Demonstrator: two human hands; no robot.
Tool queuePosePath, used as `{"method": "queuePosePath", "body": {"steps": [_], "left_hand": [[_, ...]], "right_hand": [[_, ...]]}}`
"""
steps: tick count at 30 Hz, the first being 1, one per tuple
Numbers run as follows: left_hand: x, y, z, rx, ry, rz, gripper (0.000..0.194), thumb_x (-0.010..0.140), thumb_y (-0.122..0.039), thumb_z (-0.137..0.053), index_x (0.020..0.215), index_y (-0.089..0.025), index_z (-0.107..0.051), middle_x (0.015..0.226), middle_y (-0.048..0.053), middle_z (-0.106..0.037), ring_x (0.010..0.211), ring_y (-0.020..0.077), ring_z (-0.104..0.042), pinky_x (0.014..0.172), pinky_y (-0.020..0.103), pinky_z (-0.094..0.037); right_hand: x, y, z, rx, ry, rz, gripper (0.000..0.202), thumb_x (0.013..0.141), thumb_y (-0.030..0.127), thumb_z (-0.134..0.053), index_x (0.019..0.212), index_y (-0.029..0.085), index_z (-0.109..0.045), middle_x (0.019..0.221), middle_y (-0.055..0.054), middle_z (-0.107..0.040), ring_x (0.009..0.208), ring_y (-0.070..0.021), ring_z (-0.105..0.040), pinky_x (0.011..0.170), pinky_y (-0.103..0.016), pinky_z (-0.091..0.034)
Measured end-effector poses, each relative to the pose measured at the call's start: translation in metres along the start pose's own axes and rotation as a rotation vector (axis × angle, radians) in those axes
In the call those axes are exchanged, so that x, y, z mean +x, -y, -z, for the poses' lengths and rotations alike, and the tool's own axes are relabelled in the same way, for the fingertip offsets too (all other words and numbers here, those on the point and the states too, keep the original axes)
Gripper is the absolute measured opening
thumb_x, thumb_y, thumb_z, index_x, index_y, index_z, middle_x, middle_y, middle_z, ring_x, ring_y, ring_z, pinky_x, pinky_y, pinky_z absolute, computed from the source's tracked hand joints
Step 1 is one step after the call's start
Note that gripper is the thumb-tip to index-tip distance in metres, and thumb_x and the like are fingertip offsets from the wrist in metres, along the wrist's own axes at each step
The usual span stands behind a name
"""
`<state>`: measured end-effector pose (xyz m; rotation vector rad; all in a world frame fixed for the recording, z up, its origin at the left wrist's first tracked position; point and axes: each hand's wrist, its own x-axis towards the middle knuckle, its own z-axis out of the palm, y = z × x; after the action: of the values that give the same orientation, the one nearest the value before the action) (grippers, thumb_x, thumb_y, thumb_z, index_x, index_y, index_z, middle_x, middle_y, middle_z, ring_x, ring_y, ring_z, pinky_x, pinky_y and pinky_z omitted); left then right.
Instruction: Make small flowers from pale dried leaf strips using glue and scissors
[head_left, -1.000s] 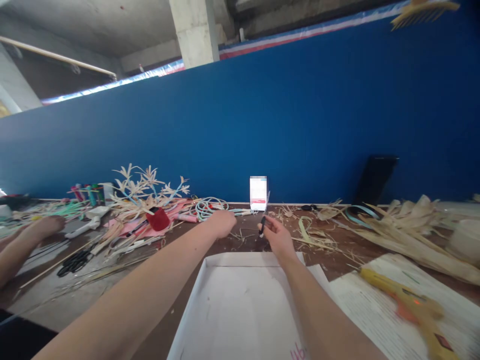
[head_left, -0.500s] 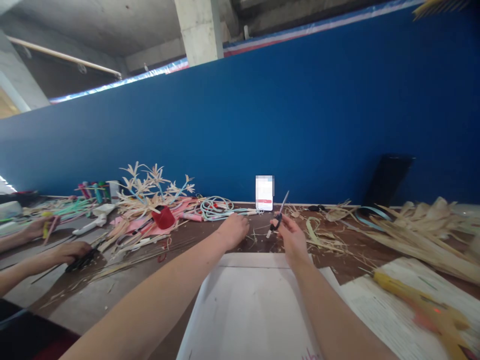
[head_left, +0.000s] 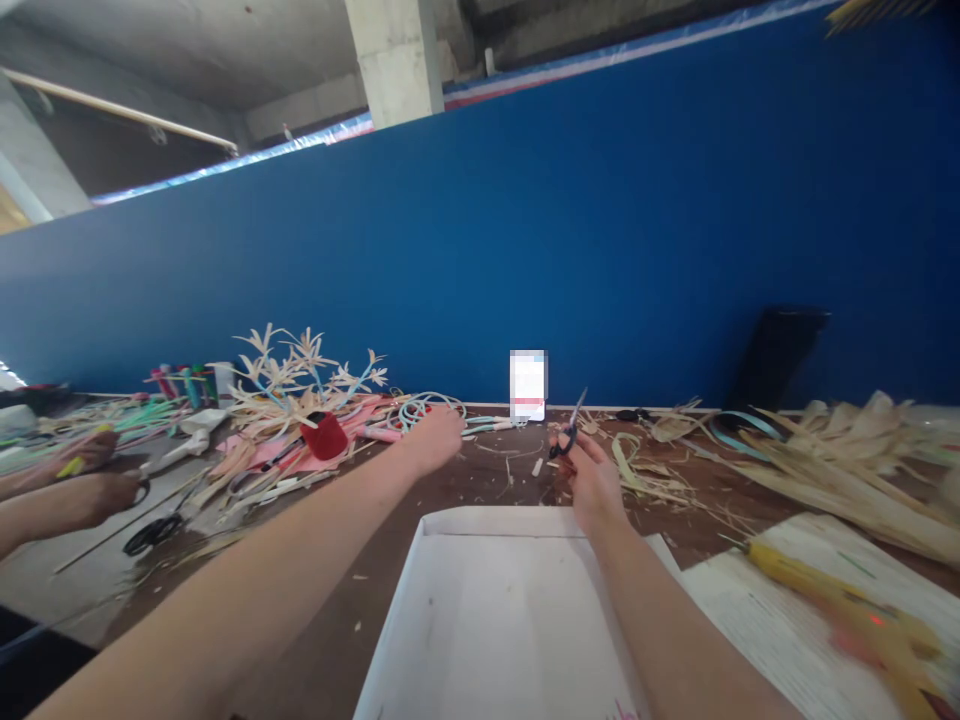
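My right hand (head_left: 589, 465) is closed on a pair of scissors (head_left: 571, 432), whose blades point up and away over the brown table (head_left: 480, 485). To the left, my left hand (head_left: 441, 438) reaches in front of the looped light-blue cords (head_left: 421, 408). Its fingers are bent and blurred, and anything in them is too small to make out. Beyond both hands a lit phone (head_left: 528, 385) stands upright against the blue partition. Small scraps and thin strips lie between my hands.
A white box lid (head_left: 502, 620) lies nearest me. At right are a yellow glue gun (head_left: 847, 595) on paper and dried husks (head_left: 840, 470). Left are a red cup (head_left: 325, 436), husk flowers (head_left: 300, 365), black scissors (head_left: 154, 533) and another person's hands (head_left: 105, 495).
My left hand has moved left toward the cords. My right hand has shifted slightly right with the scissors. The other person's near hand has moved off the black scissors.
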<state>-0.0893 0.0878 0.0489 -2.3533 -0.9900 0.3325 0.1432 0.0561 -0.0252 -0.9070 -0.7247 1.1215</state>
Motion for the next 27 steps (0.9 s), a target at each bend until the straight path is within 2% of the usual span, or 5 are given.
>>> {"method": "queuePosePath", "body": {"steps": [6,14,21,25,27], "left_hand": [[-0.054,0.048,-0.019,-0.013,0.071,0.202,0.019,0.075,-0.007,-0.048,0.071,-0.010,-0.066,0.078,0.015,-0.063,0.084,0.0232,-0.055,0.072,0.033,-0.034],[-0.096,0.049,-0.052,-0.057,0.162,0.292,0.024,0.074,-0.004,-0.045,0.069,-0.010,-0.067,0.080,0.015,-0.064,0.084,0.0240,-0.055,0.076,0.035,-0.035],[-0.083,0.037,-0.034,-0.148,0.187,0.436,0.022,0.072,-0.001,-0.045,0.068,-0.006,-0.067,0.075,0.018,-0.065,0.082,0.0254,-0.058,0.072,0.034,-0.040],[-0.049,0.017,-0.011,-0.226,0.117,0.460,0.022,0.078,-0.013,-0.046,0.085,-0.010,-0.066,0.089,0.016,-0.064,0.089,0.0257,-0.058,0.075,0.035,-0.042],[-0.024,-0.001,0.003,-0.324,0.077,0.459,0.026,0.081,-0.028,-0.047,0.097,-0.017,-0.064,0.097,0.012,-0.063,0.089,0.0232,-0.058,0.075,0.034,-0.045]], "right_hand": [[0.004,0.002,0.003,0.114,-0.045,-0.033,0.043,0.060,0.037,-0.072,0.099,0.020,-0.063,0.081,-0.003,-0.067,0.066,-0.0129,-0.060,0.045,-0.019,-0.041],[0.004,0.005,0.003,0.191,-0.039,-0.085,0.035,0.060,0.034,-0.073,0.090,0.020,-0.063,0.075,0.001,-0.065,0.059,-0.0079,-0.055,0.043,-0.014,-0.039],[0.003,0.003,0.003,0.174,-0.006,-0.075,0.035,0.061,0.034,-0.072,0.092,0.019,-0.063,0.076,0.000,-0.065,0.057,-0.0085,-0.054,0.043,-0.016,-0.039],[0.003,0.005,0.004,0.142,0.021,-0.078,0.038,0.063,0.036,-0.071,0.095,0.019,-0.062,0.077,-0.001,-0.065,0.059,-0.0102,-0.056,0.043,-0.017,-0.039],[0.002,0.008,0.005,0.174,0.084,-0.083,0.037,0.064,0.037,-0.070,0.096,0.020,-0.061,0.078,-0.001,-0.064,0.060,-0.0100,-0.056,0.044,-0.017,-0.040]]}}
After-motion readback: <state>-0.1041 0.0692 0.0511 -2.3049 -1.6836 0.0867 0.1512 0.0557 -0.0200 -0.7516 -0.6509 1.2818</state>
